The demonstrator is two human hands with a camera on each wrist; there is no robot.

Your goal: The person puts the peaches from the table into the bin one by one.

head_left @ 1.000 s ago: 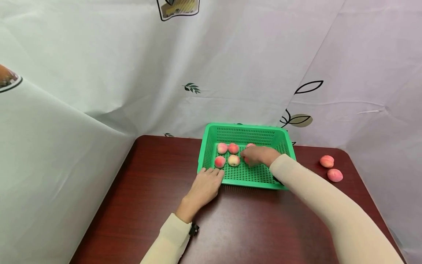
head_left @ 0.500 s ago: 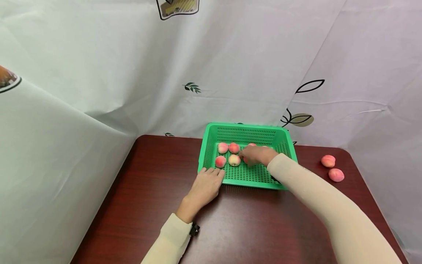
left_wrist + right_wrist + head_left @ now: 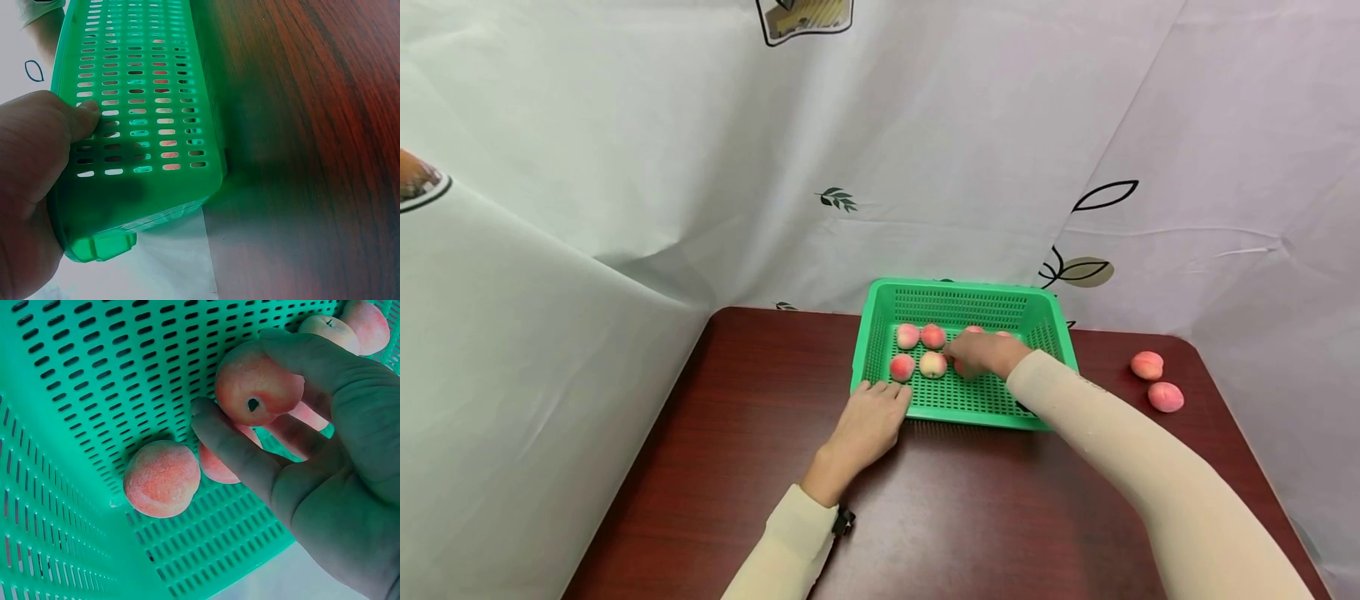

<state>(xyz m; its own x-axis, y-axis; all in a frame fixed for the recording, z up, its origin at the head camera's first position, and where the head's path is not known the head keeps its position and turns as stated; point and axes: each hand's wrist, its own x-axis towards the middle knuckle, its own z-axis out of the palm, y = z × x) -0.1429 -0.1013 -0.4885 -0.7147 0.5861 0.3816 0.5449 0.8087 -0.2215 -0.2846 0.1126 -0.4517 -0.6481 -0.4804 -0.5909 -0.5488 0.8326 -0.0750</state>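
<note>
My left hand point(image 3: 868, 421) grips the near left part of the rim of a green plastic basket point(image 3: 977, 417). In the left wrist view its thumb point(image 3: 86, 119) presses against the slotted outer wall, while the fingers go over the rim. Inside the basket, my right hand point(image 3: 312, 444) holds a peach point(image 3: 259, 384) between thumb and fingers, low over the slotted floor. Beside those fingers lies another peach point(image 3: 162, 479). To the left of the right hand in the head view sit a pale peach point(image 3: 933, 364), a red one point(image 3: 902, 367) and two behind them.
Two more peaches, one upper point(image 3: 1147, 365) and one lower point(image 3: 1165, 397), lie on the dark red table point(image 3: 760, 400) right of the basket. A white printed cloth point(image 3: 970, 150) hangs behind the table and along its sides.
My right hand has shifted very slightly left inside the basket, with the peach still in its fingers. The left hand keeps its hold on the rim.
</note>
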